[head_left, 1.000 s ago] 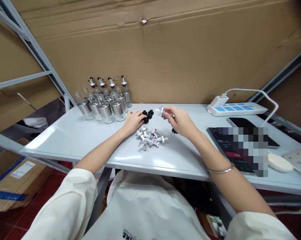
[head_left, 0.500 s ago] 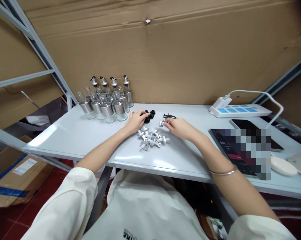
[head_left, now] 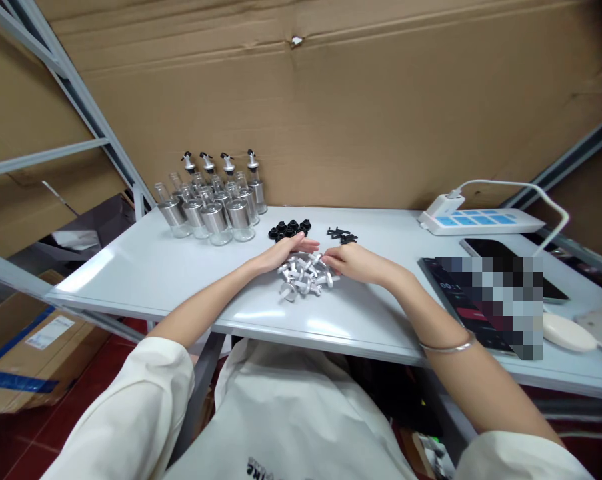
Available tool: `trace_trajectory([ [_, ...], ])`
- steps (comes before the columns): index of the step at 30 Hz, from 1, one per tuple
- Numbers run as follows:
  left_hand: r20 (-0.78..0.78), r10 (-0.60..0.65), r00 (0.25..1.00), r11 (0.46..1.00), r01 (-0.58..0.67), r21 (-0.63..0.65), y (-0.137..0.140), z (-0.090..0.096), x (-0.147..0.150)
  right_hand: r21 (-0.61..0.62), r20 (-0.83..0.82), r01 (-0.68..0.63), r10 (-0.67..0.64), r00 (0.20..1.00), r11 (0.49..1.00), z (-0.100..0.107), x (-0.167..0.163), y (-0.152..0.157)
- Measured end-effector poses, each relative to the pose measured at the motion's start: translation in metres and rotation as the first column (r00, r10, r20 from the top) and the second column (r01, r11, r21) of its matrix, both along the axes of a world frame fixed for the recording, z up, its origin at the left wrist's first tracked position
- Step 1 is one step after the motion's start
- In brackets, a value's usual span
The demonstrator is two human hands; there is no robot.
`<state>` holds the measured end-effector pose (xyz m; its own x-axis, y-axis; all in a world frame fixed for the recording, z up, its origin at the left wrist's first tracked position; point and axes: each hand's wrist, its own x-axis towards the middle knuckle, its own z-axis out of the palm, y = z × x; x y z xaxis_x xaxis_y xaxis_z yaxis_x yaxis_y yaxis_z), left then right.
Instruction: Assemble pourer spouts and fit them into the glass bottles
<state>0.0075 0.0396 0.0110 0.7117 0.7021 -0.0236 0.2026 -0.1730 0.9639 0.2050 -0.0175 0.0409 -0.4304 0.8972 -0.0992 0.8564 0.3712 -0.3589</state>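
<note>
Head view: pale worktop (head_left: 155, 287) spans the frame; both forearms (head_left: 208, 303) reach over its front edge, angled inward. Left hand (head_left: 284, 252) at far-left rim of silver pourer parts (head_left: 303, 279), fingers extended rightward, no grasp visible. Right hand (head_left: 353, 263) at pile's right, fingers curled; can't make out any pinched part. Pile lies between hands, nearer than black caps (head_left: 279, 231).

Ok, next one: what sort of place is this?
Probably a small assembly corner in a workshop or storeroom. A light table carries grouped glass bottles and a pile of silver parts, with a large cardboard sheet behind and a metal frame at the left.
</note>
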Motion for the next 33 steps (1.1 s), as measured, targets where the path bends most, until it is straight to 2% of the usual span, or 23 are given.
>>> trace_trajectory([
  [7,-0.047,-0.096,0.994,0.994,0.093,-0.054,0.0,0.01,-0.009,-0.26,-0.159,-0.023,-0.02,0.987,0.965,0.005,0.0,-0.006],
  [13,-0.055,-0.141,0.988,0.985,0.135,-0.105,-0.002,0.013,-0.011,-0.313,-0.192,-0.035,-0.027,0.981,0.949,0.013,0.01,-0.007],
  [20,-0.057,-0.158,0.986,0.981,0.15,-0.122,0.001,0.012,-0.012,-0.471,-0.167,-0.122,0.048,0.985,0.874,0.003,0.024,-0.001],
  [24,-0.071,-0.178,0.981,0.978,0.169,-0.121,0.002,0.012,-0.012,-0.477,-0.188,-0.131,0.045,0.981,0.869,-0.001,0.02,0.0],
  [33,-0.088,-0.15,0.985,0.986,0.142,-0.092,0.001,0.013,-0.011,-0.389,-0.183,-0.13,0.062,0.981,0.912,-0.001,0.009,-0.002],
])
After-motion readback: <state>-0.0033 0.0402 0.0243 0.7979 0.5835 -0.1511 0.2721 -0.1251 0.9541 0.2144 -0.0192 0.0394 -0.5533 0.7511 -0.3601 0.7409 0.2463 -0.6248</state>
